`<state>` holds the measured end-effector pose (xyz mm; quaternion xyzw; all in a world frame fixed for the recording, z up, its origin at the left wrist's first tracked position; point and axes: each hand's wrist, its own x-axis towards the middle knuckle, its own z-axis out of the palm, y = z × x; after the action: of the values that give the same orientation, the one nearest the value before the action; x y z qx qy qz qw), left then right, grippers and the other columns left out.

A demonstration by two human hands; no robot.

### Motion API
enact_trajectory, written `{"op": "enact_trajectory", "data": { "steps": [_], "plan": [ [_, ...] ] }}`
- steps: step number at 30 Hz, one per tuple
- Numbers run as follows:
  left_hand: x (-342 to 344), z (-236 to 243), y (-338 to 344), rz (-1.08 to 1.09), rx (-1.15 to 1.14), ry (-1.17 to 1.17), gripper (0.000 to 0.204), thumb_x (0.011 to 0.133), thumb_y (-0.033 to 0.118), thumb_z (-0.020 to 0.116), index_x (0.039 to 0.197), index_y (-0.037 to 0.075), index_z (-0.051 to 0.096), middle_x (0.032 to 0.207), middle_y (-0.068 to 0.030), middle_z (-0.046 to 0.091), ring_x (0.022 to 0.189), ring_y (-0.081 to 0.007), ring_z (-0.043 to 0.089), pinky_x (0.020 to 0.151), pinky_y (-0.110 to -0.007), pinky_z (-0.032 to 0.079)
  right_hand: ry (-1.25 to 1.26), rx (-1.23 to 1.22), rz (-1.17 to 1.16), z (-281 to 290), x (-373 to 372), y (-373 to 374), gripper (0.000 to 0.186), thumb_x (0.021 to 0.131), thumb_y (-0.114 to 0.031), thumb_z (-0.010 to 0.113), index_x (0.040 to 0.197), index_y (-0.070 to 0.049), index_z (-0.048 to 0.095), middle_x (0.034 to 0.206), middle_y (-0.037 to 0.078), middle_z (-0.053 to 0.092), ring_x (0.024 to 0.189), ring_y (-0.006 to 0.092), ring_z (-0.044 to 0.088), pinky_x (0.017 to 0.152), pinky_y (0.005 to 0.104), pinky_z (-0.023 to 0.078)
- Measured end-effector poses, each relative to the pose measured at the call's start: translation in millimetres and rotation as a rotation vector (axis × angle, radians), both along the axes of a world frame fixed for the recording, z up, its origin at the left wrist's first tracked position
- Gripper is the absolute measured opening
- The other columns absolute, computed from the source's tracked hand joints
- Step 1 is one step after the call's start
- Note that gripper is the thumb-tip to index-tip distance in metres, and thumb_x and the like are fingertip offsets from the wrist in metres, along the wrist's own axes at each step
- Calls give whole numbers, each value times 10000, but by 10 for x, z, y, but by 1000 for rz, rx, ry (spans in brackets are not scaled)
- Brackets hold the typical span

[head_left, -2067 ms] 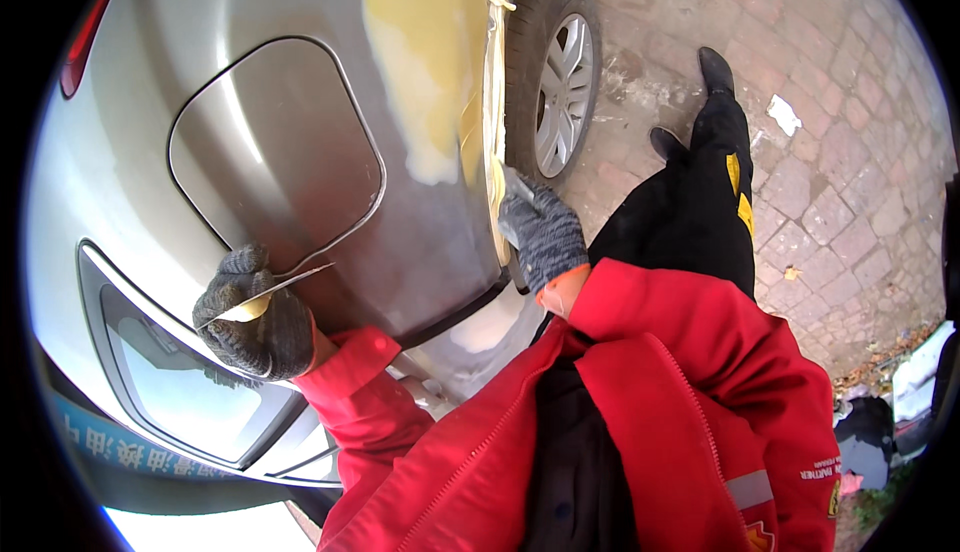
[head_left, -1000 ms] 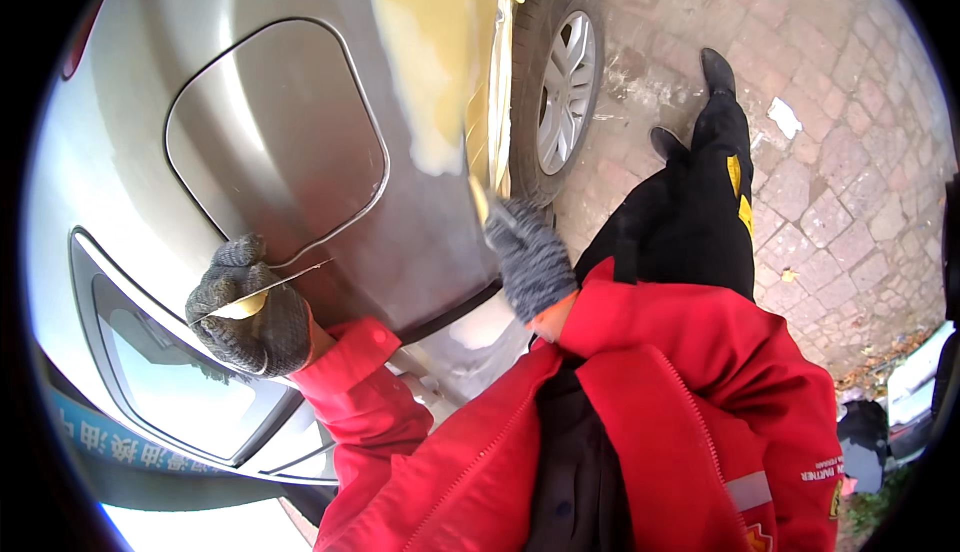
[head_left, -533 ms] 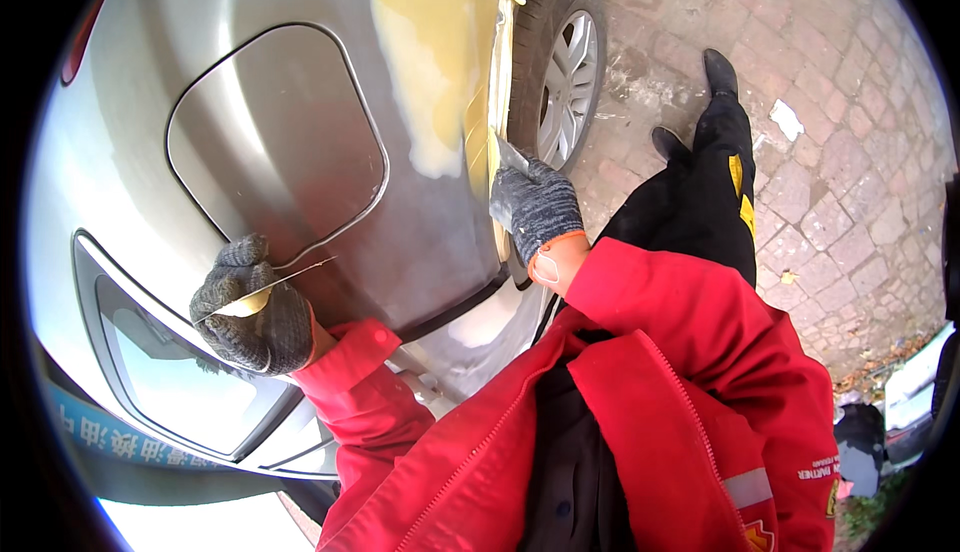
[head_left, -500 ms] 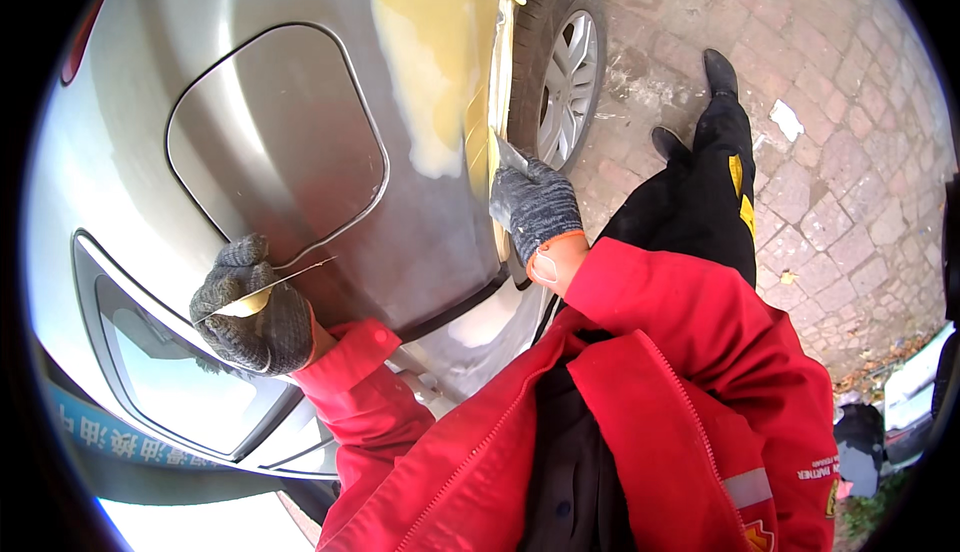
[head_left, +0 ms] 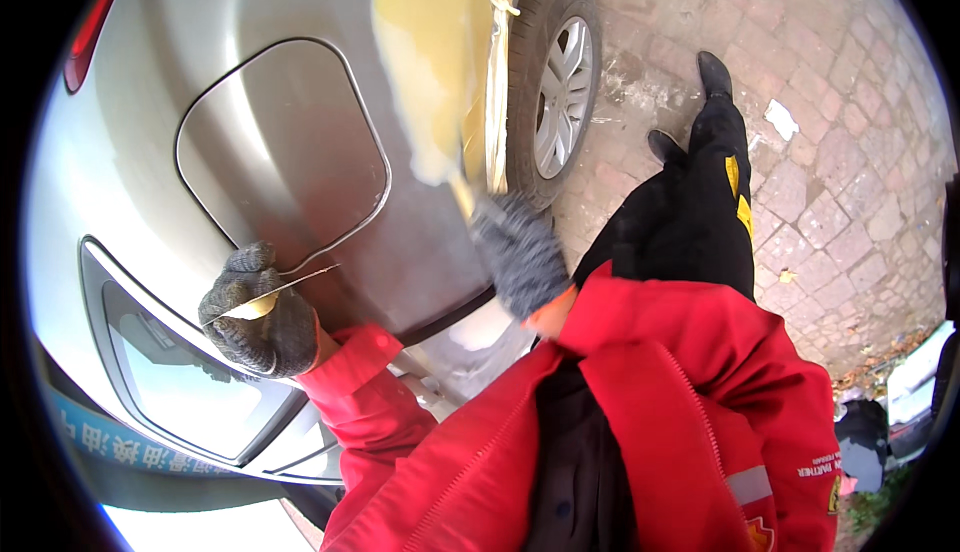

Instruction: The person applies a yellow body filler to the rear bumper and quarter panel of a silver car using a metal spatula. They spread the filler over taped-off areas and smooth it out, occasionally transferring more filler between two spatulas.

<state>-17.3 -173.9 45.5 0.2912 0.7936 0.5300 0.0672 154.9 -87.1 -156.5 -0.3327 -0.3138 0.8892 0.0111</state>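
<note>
My left hand (head_left: 262,327), in a grey knit glove, is closed around a thin plate (head_left: 310,276), seen nearly edge-on. A lump of pale yellow putty (head_left: 255,307) sits on the plate, beside the silver car's fuel flap (head_left: 285,142). My right hand (head_left: 522,257), gloved alike and smeared by motion, is curled near the wheel-arch edge. The scraper it gripped a moment ago is hidden or blurred now. Ahead of this hand, a smooth patch of yellow putty (head_left: 425,62) covers the car's rear panel. Strips of cream masking tape (head_left: 497,102) run along the arch edge.
The car's tyre and alloy wheel (head_left: 565,97) stand just right of the taped edge. Brick paving (head_left: 830,152) lies beyond, with a scrap of white paper (head_left: 781,120) on it. A side window (head_left: 190,362) is below my left hand.
My right hand has moved down and slightly left, toward me, and the scraper's blade no longer shows. My left hand with its plate has barely shifted. The view has moved slightly.
</note>
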Motion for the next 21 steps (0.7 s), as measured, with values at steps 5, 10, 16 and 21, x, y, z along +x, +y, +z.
{"op": "enact_trajectory", "data": {
  "steps": [5, 10, 16, 21],
  "plan": [
    [41, -45, 98, 81, -18, 101, 258, 923, 257, 582, 982, 16, 654, 827, -210, 680, 882, -394, 632, 871, -517, 460, -210, -641, -81, -545, -291, 463, 268, 1002, -71, 397, 1223, 3, 528, 1032, 82, 641, 948, 233, 622, 840, 384, 522],
    [47, -42, 55, 72, -54, 116, 268, 935, 266, 566, 968, 10, 639, 811, -208, 668, 872, -385, 630, 858, -517, 463, -161, -548, 79, -631, -423, 443, 254, 1001, -86, 374, 1165, -33, 561, 1017, 80, 638, 933, 233, 626, 811, 402, 527],
    [51, -69, 129, 62, -84, 176, 165, 910, 148, 585, 978, -1, 605, 826, -204, 665, 852, -369, 642, 823, -492, 495, -242, -610, 45, -580, -518, 547, 258, 988, -75, 411, 1200, -46, 556, 989, 74, 626, 878, 225, 625, 813, 379, 525],
    [59, -64, 131, 56, -170, 243, 195, 957, 173, 525, 999, -5, 597, 852, -229, 664, 855, -368, 635, 826, -484, 497, -281, -647, 67, -558, -586, 621, 272, 990, -84, 415, 1225, -44, 546, 991, 67, 626, 876, 213, 623, 809, 380, 525]
  ]
}}
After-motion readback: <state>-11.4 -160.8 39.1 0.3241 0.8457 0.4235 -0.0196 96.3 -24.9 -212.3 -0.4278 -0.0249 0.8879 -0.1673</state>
